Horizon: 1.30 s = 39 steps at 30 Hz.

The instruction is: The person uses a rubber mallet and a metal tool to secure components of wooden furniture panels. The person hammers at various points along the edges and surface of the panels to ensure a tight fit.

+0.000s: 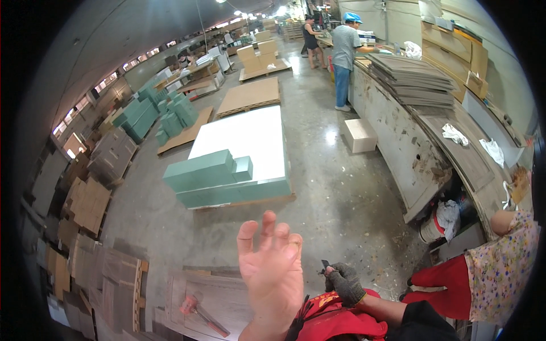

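My left hand [272,273] is raised, bare and empty, with its palm up and its fingers apart and slightly bent. Lower and to the right, my right hand [346,285] wears a dark grey knitted glove that leaves the fingertips bare. Its fingers are closed on a small dark flat-tipped tool [325,264], whose exact kind I cannot make out. Red cloth [341,325] covers my front just below that hand. To the left of my left forearm, a mallet [200,314] with an orange-red head lies on a greyish wooden panel [170,284].
Ahead stands a low stack of green-edged panels [244,193] with green boxes on top. A long workbench [392,131] runs along the right, with a carton [361,136] beside it. One person [500,261] stands close at right; another [344,57] works farther off. Stacked boards [91,204] line the left.
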Each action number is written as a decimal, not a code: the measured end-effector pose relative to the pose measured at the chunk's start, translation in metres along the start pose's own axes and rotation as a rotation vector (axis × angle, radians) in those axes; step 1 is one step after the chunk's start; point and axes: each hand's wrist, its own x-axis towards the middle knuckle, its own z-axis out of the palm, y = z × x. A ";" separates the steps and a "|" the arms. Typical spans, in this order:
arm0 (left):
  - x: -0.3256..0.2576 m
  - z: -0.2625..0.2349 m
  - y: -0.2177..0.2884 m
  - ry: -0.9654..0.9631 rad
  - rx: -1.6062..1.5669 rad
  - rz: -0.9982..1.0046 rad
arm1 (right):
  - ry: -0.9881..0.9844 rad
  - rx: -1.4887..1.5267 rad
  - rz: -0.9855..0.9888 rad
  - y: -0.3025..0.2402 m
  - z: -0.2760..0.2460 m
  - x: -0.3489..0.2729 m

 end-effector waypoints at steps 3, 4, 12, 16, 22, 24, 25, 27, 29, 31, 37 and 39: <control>0.002 0.001 -0.004 0.036 0.072 -0.002 | 0.004 0.036 -0.019 0.009 -0.001 0.004; 0.003 0.000 -0.006 0.034 0.070 -0.012 | 0.014 0.038 -0.017 0.008 -0.001 0.003; 0.010 -0.005 -0.020 0.044 0.175 0.036 | 0.044 0.079 -0.006 0.013 -0.003 0.009; 0.014 -0.008 -0.026 0.041 0.185 0.051 | 0.054 0.051 0.039 0.007 -0.003 0.008; 0.021 -0.010 -0.031 -0.033 0.397 -0.005 | 0.035 0.021 -0.008 0.008 -0.010 0.012; 0.028 -0.008 -0.039 0.079 0.458 -0.022 | 0.038 0.022 -0.002 0.010 -0.011 0.013; 0.029 -0.011 -0.042 0.079 0.460 -0.026 | 0.040 0.023 0.001 0.010 -0.012 0.013; 0.031 -0.020 -0.046 0.051 0.535 0.034 | 0.052 -0.011 0.005 0.004 -0.013 0.013; 0.033 -0.028 -0.050 0.040 0.562 0.057 | 0.063 -0.045 0.012 0.001 -0.014 0.011; 0.036 -0.034 -0.056 0.029 0.585 0.086 | 0.046 -0.003 0.031 -0.001 -0.016 0.010; 0.037 -0.048 -0.072 0.097 0.789 0.315 | 0.060 -0.014 -0.377 -0.040 -0.029 0.009; 0.039 -0.059 -0.071 0.066 0.843 0.413 | 0.034 -0.192 -0.618 -0.091 -0.028 -0.005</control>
